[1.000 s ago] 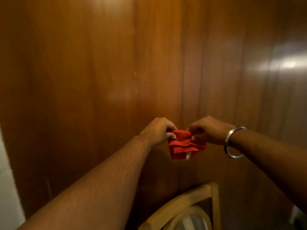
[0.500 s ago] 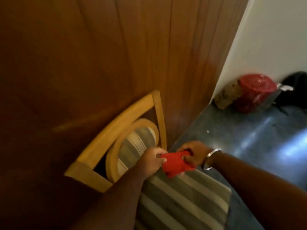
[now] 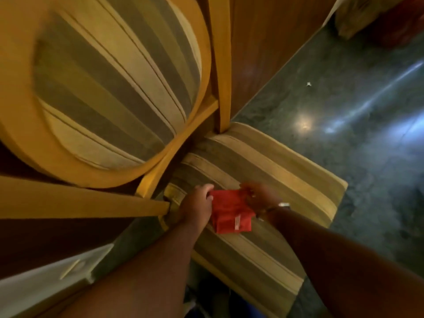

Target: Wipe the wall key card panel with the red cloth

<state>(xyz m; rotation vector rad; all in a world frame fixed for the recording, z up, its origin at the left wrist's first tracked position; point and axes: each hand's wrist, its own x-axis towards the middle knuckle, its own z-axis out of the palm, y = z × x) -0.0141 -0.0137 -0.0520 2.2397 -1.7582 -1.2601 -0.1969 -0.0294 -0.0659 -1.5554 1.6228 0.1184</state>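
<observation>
Cloth (image 3: 230,213) sits folded at lower centre of the frame over the seat (image 3: 263,161), pinched by your left hand (image 3: 197,206) and right hand (image 3: 260,197); keep it flat, then find the panel, not in view.

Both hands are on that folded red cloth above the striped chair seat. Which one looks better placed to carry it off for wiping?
Probably the left hand: its fingers close clearly over the folded red cloth. The right hand is blurred, its grip unclear.
</observation>
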